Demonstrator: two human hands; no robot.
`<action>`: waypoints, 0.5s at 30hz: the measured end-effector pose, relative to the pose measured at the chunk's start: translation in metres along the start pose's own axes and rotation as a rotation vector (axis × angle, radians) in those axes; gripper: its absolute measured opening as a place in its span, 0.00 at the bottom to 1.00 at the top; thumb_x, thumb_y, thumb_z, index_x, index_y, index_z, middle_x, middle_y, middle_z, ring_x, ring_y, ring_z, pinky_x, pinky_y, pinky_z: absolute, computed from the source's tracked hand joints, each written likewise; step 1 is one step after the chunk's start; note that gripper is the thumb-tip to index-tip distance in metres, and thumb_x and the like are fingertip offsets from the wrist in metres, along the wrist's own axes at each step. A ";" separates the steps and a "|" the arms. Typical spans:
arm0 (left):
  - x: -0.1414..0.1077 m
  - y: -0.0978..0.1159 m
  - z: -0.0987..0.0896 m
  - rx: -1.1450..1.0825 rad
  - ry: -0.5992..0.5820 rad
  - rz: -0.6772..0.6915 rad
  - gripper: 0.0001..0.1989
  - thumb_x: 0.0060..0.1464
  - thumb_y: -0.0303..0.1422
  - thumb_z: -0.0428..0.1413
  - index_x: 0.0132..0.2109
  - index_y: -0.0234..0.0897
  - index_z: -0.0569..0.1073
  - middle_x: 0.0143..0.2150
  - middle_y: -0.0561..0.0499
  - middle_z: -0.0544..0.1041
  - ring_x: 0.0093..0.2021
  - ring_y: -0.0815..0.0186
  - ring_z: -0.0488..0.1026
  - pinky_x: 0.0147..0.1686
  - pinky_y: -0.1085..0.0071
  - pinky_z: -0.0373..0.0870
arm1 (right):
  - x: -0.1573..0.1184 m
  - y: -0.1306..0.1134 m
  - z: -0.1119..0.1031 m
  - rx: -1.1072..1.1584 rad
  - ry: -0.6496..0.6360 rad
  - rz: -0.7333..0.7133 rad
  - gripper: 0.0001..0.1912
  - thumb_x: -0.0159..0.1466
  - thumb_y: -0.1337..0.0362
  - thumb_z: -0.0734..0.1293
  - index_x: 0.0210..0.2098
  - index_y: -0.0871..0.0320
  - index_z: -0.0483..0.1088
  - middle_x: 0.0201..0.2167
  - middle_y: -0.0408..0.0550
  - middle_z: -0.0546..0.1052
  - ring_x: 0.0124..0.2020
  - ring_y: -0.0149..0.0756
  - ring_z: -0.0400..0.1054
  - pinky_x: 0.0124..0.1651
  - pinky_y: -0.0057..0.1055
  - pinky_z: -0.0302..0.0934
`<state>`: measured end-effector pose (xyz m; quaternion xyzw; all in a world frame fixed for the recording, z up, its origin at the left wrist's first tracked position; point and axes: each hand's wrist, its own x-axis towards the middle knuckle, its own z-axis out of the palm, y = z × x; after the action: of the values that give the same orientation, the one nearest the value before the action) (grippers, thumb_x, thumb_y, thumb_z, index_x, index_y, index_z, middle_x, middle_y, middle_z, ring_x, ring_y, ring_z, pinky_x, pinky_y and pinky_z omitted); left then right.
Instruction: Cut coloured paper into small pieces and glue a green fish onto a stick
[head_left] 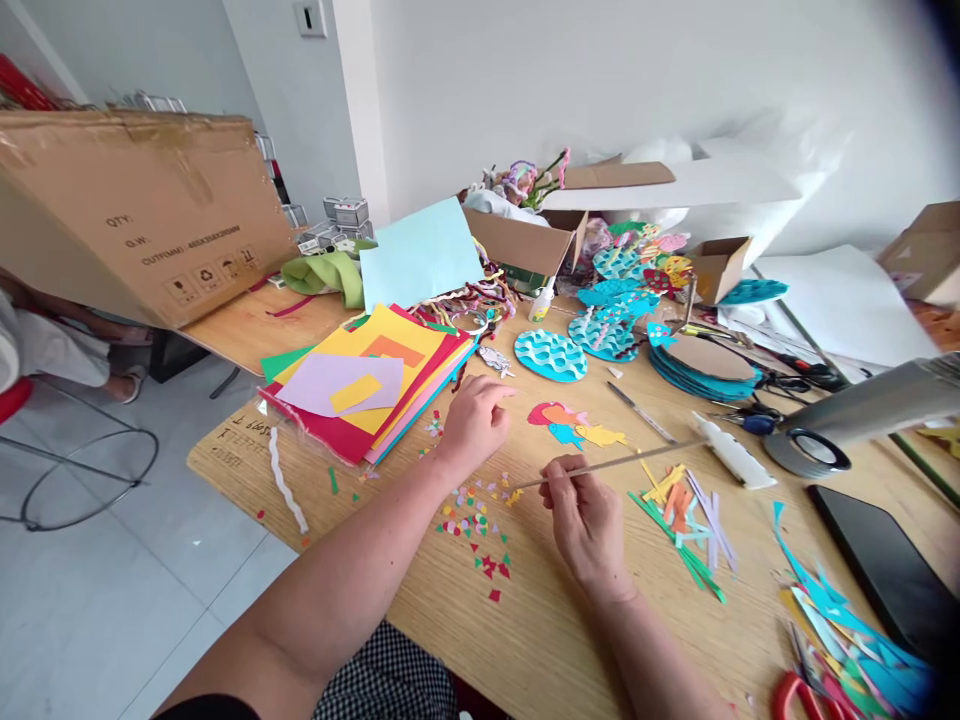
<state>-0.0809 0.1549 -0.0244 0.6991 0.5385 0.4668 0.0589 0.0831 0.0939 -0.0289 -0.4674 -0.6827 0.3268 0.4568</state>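
Observation:
My right hand is closed around a thin stick. The stick's left tip is down by small yellow paper bits; its other end reaches toward the white glue bottle. My left hand hovers beside the paper stack, fingers curled and one partly extended; whatever they may hold is hidden. Between and below the hands lie scattered confetti dots and red paper shapes. Just beyond them are several paper fish cut-outs in red, orange, blue and yellow.
Coloured paper sheets are stacked at left. Paper strips, a black phone and red-handled scissors lie at right. Blue wavy-patterned ovals, a grey tape roll and a cardboard box sit farther back.

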 end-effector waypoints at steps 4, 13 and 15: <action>0.000 -0.001 -0.001 -0.033 0.044 -0.009 0.22 0.45 0.17 0.48 0.45 0.35 0.74 0.42 0.47 0.75 0.45 0.61 0.70 0.48 0.64 0.67 | 0.013 -0.003 -0.020 0.077 0.371 -0.013 0.10 0.65 0.60 0.59 0.28 0.56 0.63 0.17 0.37 0.64 0.17 0.27 0.58 0.20 0.25 0.53; -0.001 0.000 -0.001 -0.026 0.064 0.014 0.23 0.45 0.16 0.47 0.46 0.37 0.74 0.41 0.47 0.75 0.44 0.60 0.69 0.47 0.62 0.67 | 0.032 0.006 -0.045 0.254 0.664 0.016 0.04 0.59 0.64 0.60 0.28 0.57 0.63 0.20 0.37 0.64 0.17 0.27 0.58 0.17 0.24 0.54; -0.001 -0.001 -0.001 -0.027 0.070 0.019 0.23 0.45 0.16 0.47 0.46 0.37 0.74 0.42 0.47 0.75 0.44 0.60 0.69 0.47 0.62 0.67 | 0.029 0.009 -0.042 0.270 0.628 0.017 0.05 0.59 0.64 0.59 0.28 0.57 0.64 0.19 0.38 0.64 0.18 0.28 0.59 0.18 0.25 0.54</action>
<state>-0.0820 0.1537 -0.0249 0.6865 0.5273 0.4987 0.0449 0.1208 0.1254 -0.0120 -0.4862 -0.4553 0.2582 0.6998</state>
